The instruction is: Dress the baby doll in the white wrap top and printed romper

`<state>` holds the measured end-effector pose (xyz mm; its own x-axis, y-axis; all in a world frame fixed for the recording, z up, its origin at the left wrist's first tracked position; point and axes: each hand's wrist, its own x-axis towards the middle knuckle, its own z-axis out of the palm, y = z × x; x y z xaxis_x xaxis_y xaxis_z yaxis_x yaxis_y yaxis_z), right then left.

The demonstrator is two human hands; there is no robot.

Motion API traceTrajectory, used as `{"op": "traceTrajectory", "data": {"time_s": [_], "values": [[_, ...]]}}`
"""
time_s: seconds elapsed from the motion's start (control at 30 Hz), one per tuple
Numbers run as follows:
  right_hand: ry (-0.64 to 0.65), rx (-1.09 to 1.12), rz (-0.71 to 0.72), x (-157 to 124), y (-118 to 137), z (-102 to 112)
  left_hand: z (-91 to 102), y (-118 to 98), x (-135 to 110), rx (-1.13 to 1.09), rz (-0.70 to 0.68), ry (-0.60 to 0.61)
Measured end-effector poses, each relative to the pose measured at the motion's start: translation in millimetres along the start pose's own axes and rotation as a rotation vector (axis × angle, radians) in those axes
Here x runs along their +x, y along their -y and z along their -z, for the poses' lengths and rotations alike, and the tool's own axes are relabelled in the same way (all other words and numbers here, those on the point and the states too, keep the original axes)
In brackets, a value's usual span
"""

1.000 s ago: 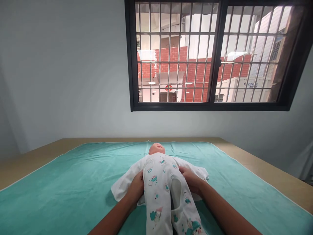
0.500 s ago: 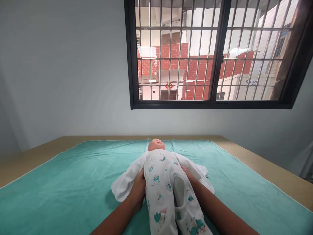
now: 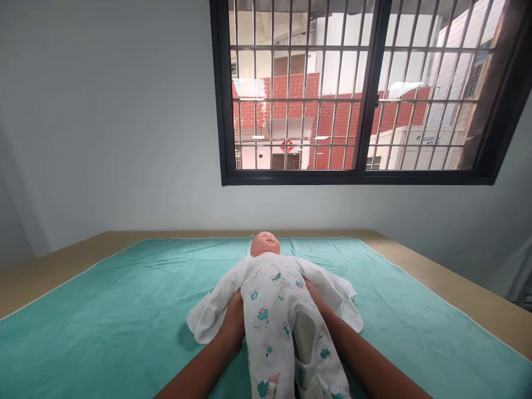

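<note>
A baby doll [image 3: 266, 244] lies on its back on a teal towel [image 3: 103, 310], dressed in a white printed romper [image 3: 274, 316] whose empty sleeves spread out to both sides. My left hand [image 3: 234, 318] is pressed against the doll's left flank, its fingers tucked under the body and out of sight. My right hand [image 3: 318, 302] lies along the doll's right flank, mostly covered by the romper cloth. Both hands hold the doll's trunk from the sides.
The towel covers a wooden table [image 3: 457, 293] that stands against a pale wall. Above it is a black-framed barred window [image 3: 361, 94] looking onto red brick buildings.
The doll's trunk has risen slightly between my hands and the romper legs have slid toward me. My right hand has gone further under the cloth.
</note>
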<state>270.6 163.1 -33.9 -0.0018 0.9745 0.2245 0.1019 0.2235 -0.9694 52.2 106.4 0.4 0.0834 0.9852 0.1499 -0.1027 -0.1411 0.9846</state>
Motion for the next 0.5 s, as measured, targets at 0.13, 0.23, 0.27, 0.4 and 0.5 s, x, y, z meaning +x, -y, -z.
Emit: {"op": "traceTrajectory", "data": {"time_s": [0.13, 0.23, 0.27, 0.4, 0.5], "values": [[-0.016, 0.035, 0.022, 1.2, -1.0, -2.1, -1.9, -10.2, -1.5, 0.145, -0.127, 0.001], [-0.01, 0.025, 0.054, 2.6, -1.3, -2.2, -1.4, -8.9, -1.1, 0.169, -0.144, -0.026], [-0.01, 0.013, 0.067, 2.7, -1.6, -2.3, -0.5, -6.4, -0.6, 0.182, -0.139, -0.035], [-0.057, -0.06, 0.104, 1.4, -3.6, -4.1, 5.9, 7.5, 3.2, 0.252, -0.156, -0.079], [-0.084, -0.112, 0.116, -0.6, -4.0, -5.5, 9.6, 13.7, 5.9, 0.301, -0.204, -0.077]]}}
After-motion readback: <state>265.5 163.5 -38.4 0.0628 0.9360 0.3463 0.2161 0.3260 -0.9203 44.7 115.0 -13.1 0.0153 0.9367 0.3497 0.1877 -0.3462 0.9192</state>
